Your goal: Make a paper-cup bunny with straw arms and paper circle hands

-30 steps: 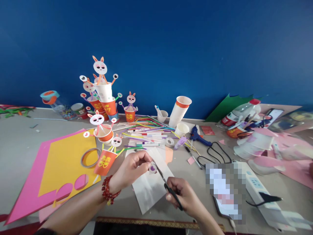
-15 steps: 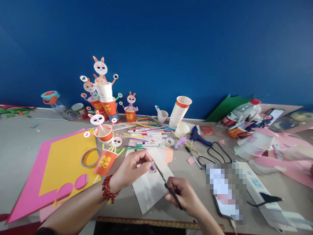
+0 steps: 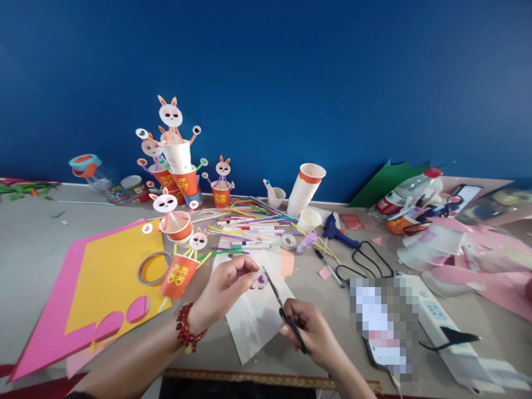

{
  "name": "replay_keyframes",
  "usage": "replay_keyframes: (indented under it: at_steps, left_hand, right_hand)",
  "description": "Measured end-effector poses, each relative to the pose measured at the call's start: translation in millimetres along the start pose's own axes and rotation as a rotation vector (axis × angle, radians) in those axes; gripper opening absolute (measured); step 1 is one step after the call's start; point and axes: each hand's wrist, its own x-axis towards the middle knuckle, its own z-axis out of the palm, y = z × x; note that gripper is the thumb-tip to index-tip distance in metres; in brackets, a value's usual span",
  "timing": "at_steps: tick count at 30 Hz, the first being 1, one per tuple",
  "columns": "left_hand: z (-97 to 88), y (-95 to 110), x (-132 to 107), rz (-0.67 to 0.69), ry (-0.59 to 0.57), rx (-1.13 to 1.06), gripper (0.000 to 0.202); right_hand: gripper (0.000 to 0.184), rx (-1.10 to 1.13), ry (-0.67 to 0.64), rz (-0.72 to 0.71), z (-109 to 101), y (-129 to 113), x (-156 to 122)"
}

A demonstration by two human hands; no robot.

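Between thumb and fingers my left hand (image 3: 230,285) pinches a small white paper piece (image 3: 261,279) with a purple heart shape on it. My right hand (image 3: 306,328) is wrapped round the dark handles of a pair of scissors (image 3: 286,313). The blades point up and to the left, and their tips lie beside the right edge of the paper piece. Below both hands a white sheet (image 3: 251,327) lies on the table. A red cup with a paper rabbit (image 3: 180,275) stands to the left of my left hand.
Pink and yellow sheets (image 3: 118,266) with a tape roll (image 3: 154,268) lie at left. Rabbit cups (image 3: 177,158) are stacked behind. Markers (image 3: 251,245) and coloured sticks fill the middle. At right are a blue glue gun (image 3: 338,233), its cord, a blurred-out phone and a power strip (image 3: 440,321).
My left hand has turned the paper piece slightly, and it now sits a little higher against the blades. The scissors have shifted slightly up and left.
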Motion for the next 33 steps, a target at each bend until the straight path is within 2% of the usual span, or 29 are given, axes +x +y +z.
replay_keyframes:
  at_steps: [3, 7, 11, 19, 33]
  left_hand:
    - [6.9, -11.8, -4.9, -0.030, -0.009, -0.098, 0.016]
    - [13.5, -19.6, -9.2, -0.046, 0.068, -0.166, 0.018]
    - [12.6, -15.8, -8.9, -0.018, 0.076, -0.124, 0.015]
    - [8.0, -7.0, -8.8, -0.007, -0.021, -0.004, 0.017]
    - [6.8, -5.7, -6.8, -0.018, -0.058, -0.046, 0.017]
  right_hand:
    - [0.055, 0.071, 0.004, 0.001, 5.9, 2.6, 0.1]
    - [0.053, 0.138, -0.010, 0.002, 13.2, 2.9, -0.2]
    - [0.055, 0.200, -0.038, 0.005, 16.7, 1.1, -0.4]
    - [0.057, 0.280, -0.100, -0.018, 17.3, -4.0, 1.6]
    - [0.058, 0.246, -0.092, -0.005, 11.6, -2.7, 0.6]
